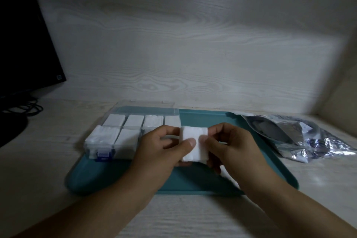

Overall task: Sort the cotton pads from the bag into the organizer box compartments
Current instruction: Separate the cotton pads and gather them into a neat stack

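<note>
A small stack of white square cotton pads (194, 146) is held upright in the air above the teal tray (270, 164), just in front of the right end of the organizer box (133, 133). The left hand (164, 152) grips the stack's left edge, thumb laid across the front face and fingers curled behind it. The right hand (226, 147) pinches the right edge, thumb on the front and fingers folded round the back (the thumb tip is blurred). Both forearms come up from the lower corners and meet at the pads, wrists angled slightly inward.

The clear organizer box sits on the left part of the tray, its lid tipped open at the back, and the visible compartments hold white pads. A blue latch (103, 155) shows at its front edge. The crumpled plastic bag (301, 137) lies on the pale wood-grain desk (38, 160) at the tray's right rear corner. A dark monitor (23, 44) stands far left.
</note>
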Demonstrator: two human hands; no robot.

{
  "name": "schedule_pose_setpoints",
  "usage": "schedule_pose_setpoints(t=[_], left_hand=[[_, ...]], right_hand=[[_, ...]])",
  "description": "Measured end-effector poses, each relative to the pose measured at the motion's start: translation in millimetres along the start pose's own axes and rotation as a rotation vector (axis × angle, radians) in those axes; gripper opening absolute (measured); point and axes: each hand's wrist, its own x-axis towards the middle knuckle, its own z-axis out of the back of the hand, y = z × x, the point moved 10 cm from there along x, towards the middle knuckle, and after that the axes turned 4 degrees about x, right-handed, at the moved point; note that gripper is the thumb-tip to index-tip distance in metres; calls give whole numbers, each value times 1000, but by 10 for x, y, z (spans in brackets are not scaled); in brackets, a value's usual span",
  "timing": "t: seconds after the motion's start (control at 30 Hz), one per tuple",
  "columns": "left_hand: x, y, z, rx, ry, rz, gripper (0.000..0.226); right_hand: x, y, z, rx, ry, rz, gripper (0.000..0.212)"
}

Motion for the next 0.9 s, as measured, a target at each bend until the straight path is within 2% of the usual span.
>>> schedule_pose_setpoints(t=[0.17,0.23,0.33,0.5,0.67,0.73,0.8,0.83,0.9], left_hand=[[-9,-26,-8,-38,11,-20,18],[-14,-28,-20,-39,25,-22,19],[-16,-29,-44,-32,50,-16,21],[-8,-26,-38,-18,38,-5,21],[28,-59,28,-46,14,3,18],[64,-84,94,-90,-27,9,17],[100,-95,186,-130,-76,20,21],[111,-90,219,-153,-94,31,22],[119,-66,262,-191,-116,53,23]], right_hand=[[50,-51,130,96,-86,-48,22],[32,-5,89,156,-29,-55,18],[10,63,-24,33,74,0,15],[69,-6,59,107,-3,6,11],[106,33,96,113,-1,47,14],[167,57,256,-73,-67,130,18],[233,97,389,-527,-122,219,27],[254,73,389,-716,-103,214,35],[291,-100,349,-889,-9,106,48]])
